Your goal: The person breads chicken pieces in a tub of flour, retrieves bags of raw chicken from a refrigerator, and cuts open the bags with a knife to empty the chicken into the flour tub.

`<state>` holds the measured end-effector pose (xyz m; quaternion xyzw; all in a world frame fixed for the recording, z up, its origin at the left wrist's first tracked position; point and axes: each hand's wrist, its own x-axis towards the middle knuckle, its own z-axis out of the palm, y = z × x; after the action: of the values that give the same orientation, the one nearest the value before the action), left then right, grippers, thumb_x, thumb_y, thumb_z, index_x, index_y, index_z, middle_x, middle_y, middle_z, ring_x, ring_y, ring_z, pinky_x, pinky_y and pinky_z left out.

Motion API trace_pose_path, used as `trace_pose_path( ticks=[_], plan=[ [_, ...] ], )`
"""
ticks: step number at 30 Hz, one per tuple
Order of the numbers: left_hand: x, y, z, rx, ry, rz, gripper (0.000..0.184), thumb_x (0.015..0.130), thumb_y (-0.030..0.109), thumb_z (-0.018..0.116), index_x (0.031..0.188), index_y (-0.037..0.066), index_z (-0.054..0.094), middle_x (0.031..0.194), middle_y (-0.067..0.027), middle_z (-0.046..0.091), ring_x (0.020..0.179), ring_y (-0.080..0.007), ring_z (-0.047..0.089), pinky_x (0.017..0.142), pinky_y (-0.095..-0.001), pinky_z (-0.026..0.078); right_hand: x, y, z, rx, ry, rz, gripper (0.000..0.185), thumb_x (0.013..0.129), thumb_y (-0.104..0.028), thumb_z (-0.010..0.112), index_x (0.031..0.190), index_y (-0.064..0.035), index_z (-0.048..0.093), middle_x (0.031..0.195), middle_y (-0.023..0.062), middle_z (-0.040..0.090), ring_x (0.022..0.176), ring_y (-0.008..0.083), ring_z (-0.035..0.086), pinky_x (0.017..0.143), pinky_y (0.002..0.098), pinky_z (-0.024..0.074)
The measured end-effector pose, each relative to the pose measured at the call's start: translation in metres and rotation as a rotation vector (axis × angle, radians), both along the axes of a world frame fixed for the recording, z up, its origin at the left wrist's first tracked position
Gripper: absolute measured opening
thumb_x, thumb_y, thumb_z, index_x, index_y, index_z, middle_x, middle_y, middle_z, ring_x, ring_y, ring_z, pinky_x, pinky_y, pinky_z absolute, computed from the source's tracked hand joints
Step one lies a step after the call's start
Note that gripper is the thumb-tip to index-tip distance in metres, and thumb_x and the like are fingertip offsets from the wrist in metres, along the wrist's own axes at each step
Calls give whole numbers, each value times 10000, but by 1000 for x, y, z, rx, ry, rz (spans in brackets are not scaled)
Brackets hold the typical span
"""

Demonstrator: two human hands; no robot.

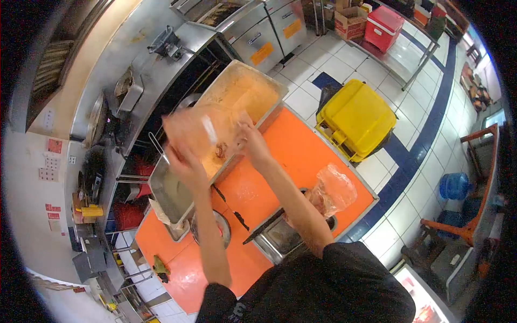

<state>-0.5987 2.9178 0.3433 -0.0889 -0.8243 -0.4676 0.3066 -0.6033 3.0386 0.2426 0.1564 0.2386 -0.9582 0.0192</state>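
A clear plastic bag [196, 126], blurred by motion, is stretched between my two hands above a long metal tray [277, 110] of orange-tinted powder [242, 86]. My left hand [186, 164] grips the bag's near left side. At its right edge, my right hand [252, 144] pinches the plastic with curled fingers. A small reddish-brown piece [221, 150] shows under the bag's lower edge; I cannot tell whether it is inside the bag or in the tray. Closer to me, the tray section [169, 188] holds something pale and greyish. A wire handle [157, 145] sticks up beside my left hand.
On the orange table [285, 140], another plastic bag with meat [328, 194] lies by a metal pan [269, 239]. A round bowl [222, 226] sits partly behind my left forearm. A yellow lidded bin [358, 118] stands beyond the table's right edge. Steel counters line the left.
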Motion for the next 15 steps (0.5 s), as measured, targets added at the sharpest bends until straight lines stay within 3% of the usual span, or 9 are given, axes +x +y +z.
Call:
trace_pose_path(
  ticks=[1, 2, 4, 6, 7, 9, 11, 13, 15],
  plan=[
    [30, -21, -34, -177, -123, -5, 261, 962, 207, 469, 1040, -36, 524, 942, -151, 576, 928, -252, 553, 820, -333, 428, 17, 11, 0, -9, 13, 30, 372, 933, -379, 468, 1143, -72, 481, 1040, 67, 545, 925, 214, 577, 810, 391, 496],
    [66, -16, -55, -188, -121, -61, 324, 932, 243, 507, 1114, -25, 519, 1166, -184, 542, 1033, -272, 530, 879, -358, 411, 34, 19, -4, -4, 28, 119, 392, 927, -374, 484, 1196, -91, 453, 1130, 82, 501, 1016, 204, 521, 857, 392, 458],
    [120, -17, -92, -494, -111, -221, 355, 886, 217, 561, 1155, -8, 509, 1185, -187, 522, 1053, -324, 510, 913, -400, 392, 75, 30, -16, 5, 37, 303, 470, 913, -365, 515, 1301, -128, 399, 1309, 110, 414, 1198, 185, 409, 952, 395, 382],
    [171, -11, -124, -541, -187, -392, 369, 829, 176, 592, 1147, 1, 521, 1182, -189, 534, 1073, -359, 507, 945, -423, 378, 125, 17, -48, 427, 86, 196, 506, 890, -278, 574, 1320, -96, 379, 1322, 105, 409, 1191, 182, 420, 948, 385, 393],
    [202, -13, -142, -514, -378, -465, 305, 810, 118, 586, 1096, 17, 555, 1150, -178, 550, 1089, -368, 497, 964, -444, 362, 150, 12, -59, 644, 123, 145, 532, 878, -235, 603, 1329, -80, 368, 1328, 102, 406, 1187, 180, 425, 945, 381, 398],
    [241, -1, -144, -378, -602, -565, 246, 784, 58, 579, 1028, 32, 595, 1090, -158, 579, 1077, -370, 505, 965, -448, 367, 199, 20, -63, 421, 228, 150, 572, 830, -112, 655, 1324, -37, 376, 1296, 92, 445, 1150, 168, 455, 943, 346, 412],
    [263, 7, -134, -259, -599, -601, 230, 782, 60, 581, 1009, 28, 598, 1042, -151, 596, 1030, -365, 530, 934, -423, 400, 229, 42, -58, 792, 156, 89, 494, 823, -59, 641, 1267, -16, 429, 1229, 87, 503, 1092, 158, 504, 902, 308, 445],
    [280, 8, -141, -212, -508, -592, 222, 788, 70, 585, 1005, 23, 595, 1005, -153, 605, 990, -367, 545, 906, -406, 420, 253, 68, -67, 831, -148, 1, 403, 797, -41, 621, 1182, 6, 510, 1165, 92, 582, 1051, 180, 543, 930, 335, 436],
    [273, 18, -146, -197, -566, -586, 234, 803, 99, 581, 1024, 21, 586, 1041, -151, 595, 1020, -361, 532, 908, -409, 417, 264, 107, -72, 950, -105, -198, 318, 803, -50, 617, 1110, 22, 572, 1150, 89, 592, 1010, 174, 562, 903, 341, 448]
  ],
)
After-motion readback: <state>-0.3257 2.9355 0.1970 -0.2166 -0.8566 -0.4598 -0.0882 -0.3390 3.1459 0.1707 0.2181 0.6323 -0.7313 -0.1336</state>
